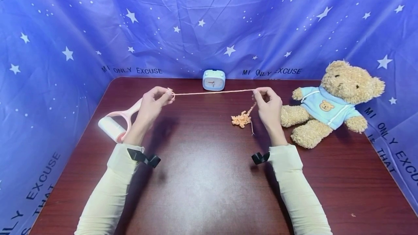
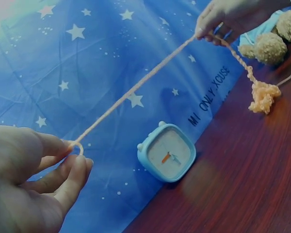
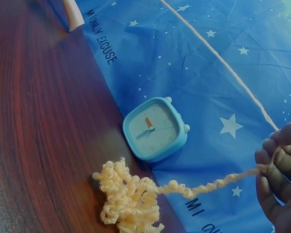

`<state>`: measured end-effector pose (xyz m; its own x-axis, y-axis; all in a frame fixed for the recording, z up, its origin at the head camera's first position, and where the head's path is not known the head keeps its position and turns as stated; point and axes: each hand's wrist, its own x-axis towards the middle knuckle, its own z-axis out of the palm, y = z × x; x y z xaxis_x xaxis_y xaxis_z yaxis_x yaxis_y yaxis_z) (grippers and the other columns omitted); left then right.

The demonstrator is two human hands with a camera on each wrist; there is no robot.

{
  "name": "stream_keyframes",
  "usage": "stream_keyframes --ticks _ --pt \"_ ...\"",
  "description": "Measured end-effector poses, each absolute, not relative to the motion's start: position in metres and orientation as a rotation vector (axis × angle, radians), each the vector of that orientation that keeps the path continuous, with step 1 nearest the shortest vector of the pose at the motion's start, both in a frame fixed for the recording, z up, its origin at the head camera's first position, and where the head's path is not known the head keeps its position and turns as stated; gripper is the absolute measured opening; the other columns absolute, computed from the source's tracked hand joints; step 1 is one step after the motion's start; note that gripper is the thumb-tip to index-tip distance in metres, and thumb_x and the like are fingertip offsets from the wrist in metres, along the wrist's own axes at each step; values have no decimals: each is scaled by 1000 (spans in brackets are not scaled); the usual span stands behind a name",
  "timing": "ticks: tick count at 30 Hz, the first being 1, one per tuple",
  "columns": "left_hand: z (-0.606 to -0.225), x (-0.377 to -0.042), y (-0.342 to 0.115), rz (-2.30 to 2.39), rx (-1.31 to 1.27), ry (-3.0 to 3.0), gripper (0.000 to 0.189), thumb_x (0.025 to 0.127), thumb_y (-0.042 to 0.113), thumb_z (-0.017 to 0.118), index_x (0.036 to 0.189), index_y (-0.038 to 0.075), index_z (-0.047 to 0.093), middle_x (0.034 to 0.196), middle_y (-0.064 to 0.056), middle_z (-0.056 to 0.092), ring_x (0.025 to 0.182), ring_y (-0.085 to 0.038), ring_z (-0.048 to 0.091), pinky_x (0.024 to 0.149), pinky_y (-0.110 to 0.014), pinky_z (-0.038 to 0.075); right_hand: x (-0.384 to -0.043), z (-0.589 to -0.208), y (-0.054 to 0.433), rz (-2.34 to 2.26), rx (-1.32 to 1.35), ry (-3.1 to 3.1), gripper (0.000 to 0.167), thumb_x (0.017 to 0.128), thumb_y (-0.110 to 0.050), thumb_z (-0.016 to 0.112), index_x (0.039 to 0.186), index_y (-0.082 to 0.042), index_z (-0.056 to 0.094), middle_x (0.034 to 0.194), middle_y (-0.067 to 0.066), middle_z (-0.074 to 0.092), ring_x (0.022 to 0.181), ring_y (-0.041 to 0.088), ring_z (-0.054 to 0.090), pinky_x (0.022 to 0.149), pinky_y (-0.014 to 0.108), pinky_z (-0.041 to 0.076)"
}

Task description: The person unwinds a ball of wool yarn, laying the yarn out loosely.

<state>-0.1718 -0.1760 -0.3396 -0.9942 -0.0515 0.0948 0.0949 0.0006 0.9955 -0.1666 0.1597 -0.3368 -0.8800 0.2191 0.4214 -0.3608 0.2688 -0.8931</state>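
A peach yarn strand (image 1: pixel 213 92) runs taut between both hands above the table. My left hand (image 1: pixel 154 102) pinches its left end, where a small loop (image 2: pixel 79 147) shows between thumb and fingers. Thumb and fingers of my right hand (image 1: pixel 268 106) pinch the other end of the straight stretch. Below the right hand hangs a twisted, knotted length ending in a crocheted peach piece (image 3: pixel 128 199) with curly, bumpy edges. A short loose tail trails from that piece in the head view.
A light blue alarm clock (image 1: pixel 213 80) stands at the table's back edge. Left lies a pink-handled lint roller (image 1: pixel 112 129), partly behind the left arm. A teddy bear (image 1: pixel 330 106) in a blue hoodie lies at right. A starry blue curtain (image 1: pixel 196 21) surrounds the dark red table (image 1: pixel 202 177).
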Motion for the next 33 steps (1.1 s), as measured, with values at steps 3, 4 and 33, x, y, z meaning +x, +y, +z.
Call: stream_keyframes --ticks 3,4,33 --pt "-340 -172 -175 -2261 -22 -1975 3 92 4 61 91 2 58 95 -5 62 79 -11 68 82 -27 56 -166 -337 160 1632 113 -2107 17 91 -5 62 95 12 65 82 31 62 57 -4 53 53 12 42" --pt "-340 -172 -175 -2292 -15 -1923 3 92 2 60 89 2 58 96 -6 62 79 -12 69 83 -28 56 -165 -337 160 1622 109 -2121 17 91 -5 62 96 11 65 83 31 62 56 -4 53 52 12 42" --pt "-334 -175 -179 -2271 208 -1591 8 90 -3 60 90 4 56 78 -9 70 67 -13 69 67 -23 57 -181 -377 184 1376 41 -2432 16 92 -20 64 93 -5 69 78 17 68 61 22 64 58 13 44"
